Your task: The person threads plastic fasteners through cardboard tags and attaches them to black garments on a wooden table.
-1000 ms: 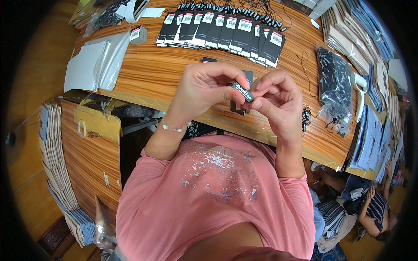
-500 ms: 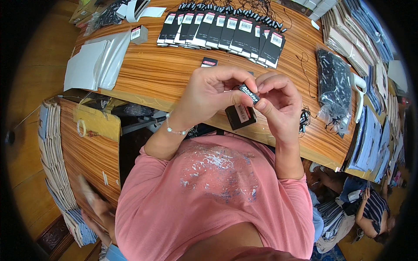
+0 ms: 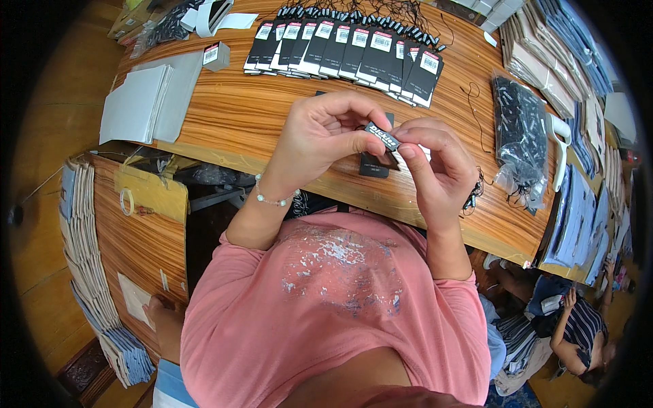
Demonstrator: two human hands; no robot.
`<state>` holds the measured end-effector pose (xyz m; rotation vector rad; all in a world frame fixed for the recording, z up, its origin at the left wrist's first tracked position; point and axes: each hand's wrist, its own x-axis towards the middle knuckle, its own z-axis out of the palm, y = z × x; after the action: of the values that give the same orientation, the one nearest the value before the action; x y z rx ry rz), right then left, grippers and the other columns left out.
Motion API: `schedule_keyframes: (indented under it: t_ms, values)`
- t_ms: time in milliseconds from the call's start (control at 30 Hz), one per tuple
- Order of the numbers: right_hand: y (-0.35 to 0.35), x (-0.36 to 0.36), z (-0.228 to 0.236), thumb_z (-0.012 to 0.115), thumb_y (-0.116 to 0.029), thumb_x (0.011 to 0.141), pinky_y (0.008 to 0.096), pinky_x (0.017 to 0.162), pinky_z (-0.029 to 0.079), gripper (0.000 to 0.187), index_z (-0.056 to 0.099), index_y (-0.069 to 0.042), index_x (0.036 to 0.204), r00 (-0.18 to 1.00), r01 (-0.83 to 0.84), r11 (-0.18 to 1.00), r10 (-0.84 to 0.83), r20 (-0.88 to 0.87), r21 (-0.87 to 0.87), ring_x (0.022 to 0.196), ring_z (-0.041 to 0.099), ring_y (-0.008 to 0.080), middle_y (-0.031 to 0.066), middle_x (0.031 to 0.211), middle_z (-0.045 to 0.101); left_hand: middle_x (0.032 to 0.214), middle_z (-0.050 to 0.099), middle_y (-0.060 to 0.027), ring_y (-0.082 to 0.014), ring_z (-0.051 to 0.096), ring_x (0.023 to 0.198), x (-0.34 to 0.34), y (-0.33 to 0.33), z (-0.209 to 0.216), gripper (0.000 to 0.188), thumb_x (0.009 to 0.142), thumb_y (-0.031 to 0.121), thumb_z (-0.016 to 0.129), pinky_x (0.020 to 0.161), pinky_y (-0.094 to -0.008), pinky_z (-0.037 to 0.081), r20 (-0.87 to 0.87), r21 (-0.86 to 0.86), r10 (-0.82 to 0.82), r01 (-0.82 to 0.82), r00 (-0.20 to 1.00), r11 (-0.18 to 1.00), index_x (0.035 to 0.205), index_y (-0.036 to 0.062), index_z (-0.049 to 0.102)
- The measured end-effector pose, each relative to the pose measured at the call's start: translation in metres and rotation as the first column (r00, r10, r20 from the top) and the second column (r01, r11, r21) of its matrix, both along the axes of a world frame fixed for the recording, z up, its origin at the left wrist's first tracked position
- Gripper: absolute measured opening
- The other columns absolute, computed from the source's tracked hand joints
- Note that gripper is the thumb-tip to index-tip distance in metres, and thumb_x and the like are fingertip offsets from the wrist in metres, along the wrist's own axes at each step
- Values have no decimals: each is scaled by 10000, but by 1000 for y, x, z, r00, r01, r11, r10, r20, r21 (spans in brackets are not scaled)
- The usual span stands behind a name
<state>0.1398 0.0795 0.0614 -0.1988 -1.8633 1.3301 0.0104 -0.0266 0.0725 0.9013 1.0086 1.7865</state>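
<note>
Over the near edge of the table, both my hands pinch one small black plastic string seal (image 3: 382, 136) with raised pale lettering. My left hand (image 3: 330, 132) grips its left end between thumb and forefinger, and a beaded bracelet circles that wrist. At the other end, my right hand (image 3: 439, 160) is closed with thumb and fingertips on the seal. A black hang tag (image 3: 373, 166) shows just under the hands, partly covered; whether it is tied to the seal I cannot tell. Beyond, a fanned row of black hang tags (image 3: 337, 51) with barcode stickers lies with strings and seals at the far side.
At the right lie a clear bag of black string seals (image 3: 520, 129), a white handled tool (image 3: 560, 146) and stacked folded garments (image 3: 537, 58). White sheets (image 3: 132, 102) and a small box (image 3: 216, 56) sit left. A co-worker's hand (image 3: 163, 311) rests at the lower-left table.
My hands have shifted slightly up and left with the seal, which has tilted flatter. The barcoded tag face below them has turned out of sight. At left, the co-worker's hand moved beside a pale piece.
</note>
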Motion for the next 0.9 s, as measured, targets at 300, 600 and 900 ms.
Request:
schedule_keyframes:
  t_ms: [300,600,900]
  values:
    - [-3,1,-1,618,11,732,256,699,436,69,599,27,797,990,-138,954,140,-11,-267,768,562,158,83,806,609,808,589,-72,-106,589,726,1,1,-2,135,744,-45,613,662,-202,490,-48,-14,29,-30,998,999,874,-50,575]
    - [-13,-1,-3,551,-96,824,246,781,427,256,507,27,1044,948,-234,898,295,117,-372,849,561,148,93,936,578,782,569,-21,-66,504,684,-5,-5,11,246,640,19,704,596,-194,393,-618,-152,71,-207,783,966,855,4,585]
    - [14,-14,-25,425,-197,902,326,736,474,222,499,3,964,912,-390,360,281,-300,-848,782,586,223,131,806,593,929,511,-105,-214,512,833,-11,3,-15,421,706,167,677,757,-295,406,-751,191,406,-416,521,889,1032,5,466]
